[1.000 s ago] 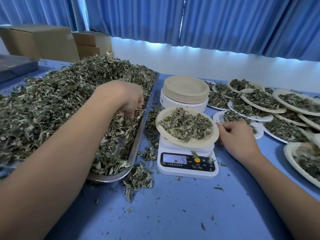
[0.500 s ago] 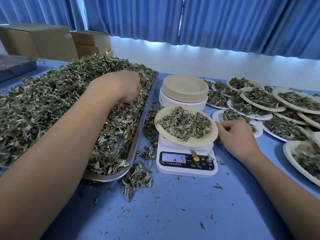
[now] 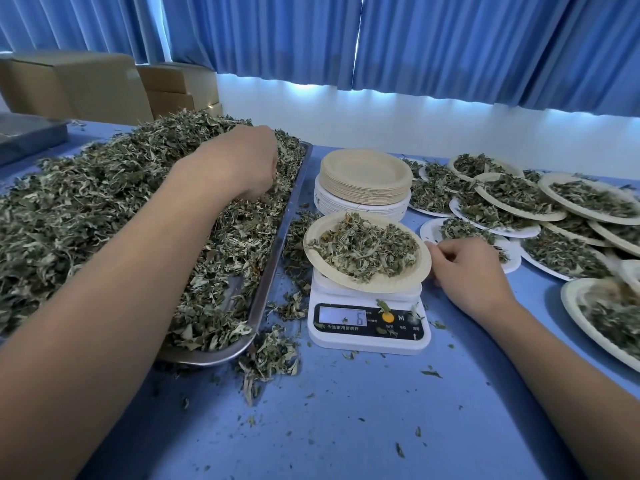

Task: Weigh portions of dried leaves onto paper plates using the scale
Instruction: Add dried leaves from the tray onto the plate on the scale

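Observation:
A white digital scale (image 3: 369,329) sits mid-table with a tan paper plate (image 3: 391,282) on it, filled with dried leaves (image 3: 363,247). My right hand (image 3: 467,271) rests at the plate's right rim, fingertips pinching its edge. To the left, a long metal tray (image 3: 273,271) holds a big heap of dried leaves (image 3: 104,202). My left hand (image 3: 239,164) is down in that heap near the tray's far right side, fingers curled into the leaves and hidden. A stack of empty paper plates (image 3: 363,178) stands behind the scale.
Several filled plates (image 3: 519,199) overlap across the right side of the blue table. Loose leaves (image 3: 270,358) lie spilled between tray and scale. Cardboard boxes (image 3: 86,84) stand at the back left; blue curtains hang behind.
My left hand has moved farther back along the tray, deeper into the leaf heap. My right hand stays at the plate's right edge.

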`<state>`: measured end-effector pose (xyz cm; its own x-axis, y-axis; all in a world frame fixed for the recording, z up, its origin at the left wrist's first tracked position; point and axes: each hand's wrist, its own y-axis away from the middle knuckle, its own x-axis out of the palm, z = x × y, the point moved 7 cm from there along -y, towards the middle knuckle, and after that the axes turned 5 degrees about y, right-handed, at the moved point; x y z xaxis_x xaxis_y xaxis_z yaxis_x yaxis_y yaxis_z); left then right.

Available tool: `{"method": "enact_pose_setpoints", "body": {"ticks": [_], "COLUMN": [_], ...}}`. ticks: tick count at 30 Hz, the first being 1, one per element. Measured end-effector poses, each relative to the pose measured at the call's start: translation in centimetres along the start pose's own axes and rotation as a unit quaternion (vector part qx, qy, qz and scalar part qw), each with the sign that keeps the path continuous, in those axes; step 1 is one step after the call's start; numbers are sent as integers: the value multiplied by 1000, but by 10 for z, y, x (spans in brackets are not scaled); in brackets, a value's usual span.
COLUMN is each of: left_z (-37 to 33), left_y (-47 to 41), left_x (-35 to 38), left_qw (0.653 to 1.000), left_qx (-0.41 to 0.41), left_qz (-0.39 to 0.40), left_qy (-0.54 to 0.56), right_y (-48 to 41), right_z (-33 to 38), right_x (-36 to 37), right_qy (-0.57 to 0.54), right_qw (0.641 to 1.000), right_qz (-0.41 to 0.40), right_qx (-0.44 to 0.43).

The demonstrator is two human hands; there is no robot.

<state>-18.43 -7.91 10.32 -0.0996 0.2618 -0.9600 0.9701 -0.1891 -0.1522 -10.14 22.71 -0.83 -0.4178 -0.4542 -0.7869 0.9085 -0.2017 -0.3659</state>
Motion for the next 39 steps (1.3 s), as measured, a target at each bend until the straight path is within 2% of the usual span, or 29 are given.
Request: {"method": "enact_pose_setpoints", "body": {"ticks": [9, 12, 15, 17, 19, 22, 25, 29, 35, 39], "left_z": [-34, -55, -71, -69, -60, -40, -18, 1, 4, 11], "left_y": [10, 22, 35, 33, 26, 14, 10, 6, -2, 3], "left_x": [2, 13, 27, 27, 19, 12, 15, 35, 54, 69], "left_qw": [989, 964, 938, 940, 952, 978, 993, 989, 986, 963], "left_qx": [84, 144, 171, 158, 134, 82, 9, -48, 14, 10], "left_qz": [21, 97, 197, 191, 131, 48, 44, 112, 163, 240], "left_qy": [116, 203, 230, 235, 243, 185, 111, 88, -32, -125], "right_y": [0, 1, 1, 0, 0, -1, -1, 0, 1, 1], "right_z": [1, 1, 0, 0, 1, 0, 0, -1, 1, 2], "right_x": [0, 0, 0, -1, -1, 0, 0, 0, -1, -1], "right_qy": [0, 3, 6, 7, 13, 20, 19, 14, 6, 7], "right_qw": [1000, 1000, 1000, 1000, 1000, 1000, 1000, 1000, 1000, 1000], "right_qz": [3, 4, 4, 3, 0, -3, -1, 0, 3, 5], "right_qx": [4, 4, 3, 0, -4, -5, -7, -6, -6, -5]}}
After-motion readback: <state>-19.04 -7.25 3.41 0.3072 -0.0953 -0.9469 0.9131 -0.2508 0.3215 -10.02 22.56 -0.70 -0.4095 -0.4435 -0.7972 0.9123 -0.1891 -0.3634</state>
